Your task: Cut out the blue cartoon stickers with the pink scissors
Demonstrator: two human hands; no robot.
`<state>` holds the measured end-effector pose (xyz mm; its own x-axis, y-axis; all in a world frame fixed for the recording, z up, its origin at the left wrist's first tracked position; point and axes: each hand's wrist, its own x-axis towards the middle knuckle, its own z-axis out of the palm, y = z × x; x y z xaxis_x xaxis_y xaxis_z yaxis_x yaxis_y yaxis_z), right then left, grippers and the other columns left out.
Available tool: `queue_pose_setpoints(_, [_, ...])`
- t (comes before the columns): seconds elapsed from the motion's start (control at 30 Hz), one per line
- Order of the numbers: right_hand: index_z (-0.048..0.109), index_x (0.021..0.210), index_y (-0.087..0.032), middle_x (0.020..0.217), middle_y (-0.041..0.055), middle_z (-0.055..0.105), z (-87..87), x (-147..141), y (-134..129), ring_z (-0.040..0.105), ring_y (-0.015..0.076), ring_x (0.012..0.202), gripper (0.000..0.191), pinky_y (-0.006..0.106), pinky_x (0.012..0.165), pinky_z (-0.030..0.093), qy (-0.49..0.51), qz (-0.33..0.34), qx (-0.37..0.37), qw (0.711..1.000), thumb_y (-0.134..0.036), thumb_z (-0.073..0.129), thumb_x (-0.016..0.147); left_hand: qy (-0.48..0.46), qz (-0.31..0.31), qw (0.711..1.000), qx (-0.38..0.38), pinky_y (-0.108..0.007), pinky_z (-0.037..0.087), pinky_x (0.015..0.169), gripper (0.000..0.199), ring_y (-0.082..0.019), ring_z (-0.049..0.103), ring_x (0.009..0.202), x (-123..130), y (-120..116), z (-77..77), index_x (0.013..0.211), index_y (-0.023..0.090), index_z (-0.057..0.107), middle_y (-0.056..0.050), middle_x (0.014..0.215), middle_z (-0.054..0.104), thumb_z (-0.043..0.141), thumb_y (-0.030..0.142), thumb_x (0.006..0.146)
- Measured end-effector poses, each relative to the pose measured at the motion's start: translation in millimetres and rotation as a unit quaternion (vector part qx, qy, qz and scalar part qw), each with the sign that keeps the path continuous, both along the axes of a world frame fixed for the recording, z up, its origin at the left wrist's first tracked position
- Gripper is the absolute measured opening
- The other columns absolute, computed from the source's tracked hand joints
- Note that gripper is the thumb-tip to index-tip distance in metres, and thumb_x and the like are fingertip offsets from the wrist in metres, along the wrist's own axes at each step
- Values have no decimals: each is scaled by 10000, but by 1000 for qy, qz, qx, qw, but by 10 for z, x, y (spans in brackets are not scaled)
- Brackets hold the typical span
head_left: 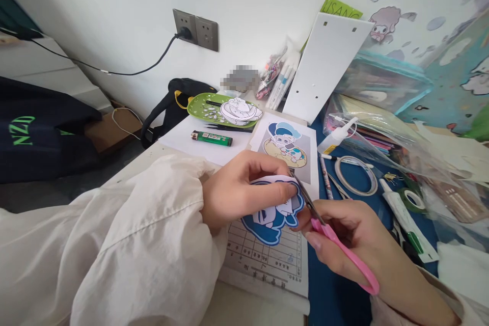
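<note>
Between its thumb and fingers my left hand (244, 188) pinches a blue and white paper cartoon cutout (263, 234), whose white margin curves along the top. My right hand (347, 244) is closed on a pair of pink-handled scissors (344, 252). Their metal blades lie at the cutout's right edge, partly hidden by the paper and my left fingers. Below the cutout lies a printed form pad (267, 265). Just behind my hands is a printed sheet (311, 183) bearing a cartoon figure with a blue hat.
A green lighter (212, 138) lies on white paper in front of a green tray (198, 107) with a paper cutout on it. To the right are a glue bottle (338, 135), a tape roll (374, 175), a white tube (408, 221) and plastic bags. A white board (324, 66) leans near the wall.
</note>
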<state>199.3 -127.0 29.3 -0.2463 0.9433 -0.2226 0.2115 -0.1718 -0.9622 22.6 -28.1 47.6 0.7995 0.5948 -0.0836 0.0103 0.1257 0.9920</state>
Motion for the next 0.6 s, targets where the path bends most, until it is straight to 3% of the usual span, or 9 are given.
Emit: queue_pose_setpoints(0.6, [610, 792, -183, 578, -69, 377, 11, 18, 20, 271, 62, 489, 134, 195, 439, 197, 29, 5, -25, 999, -70, 551, 752, 21, -34, 999, 20, -169, 375, 478, 228, -70, 437, 535, -16, 34, 36, 611, 110, 547, 14, 593, 494, 579, 218, 809])
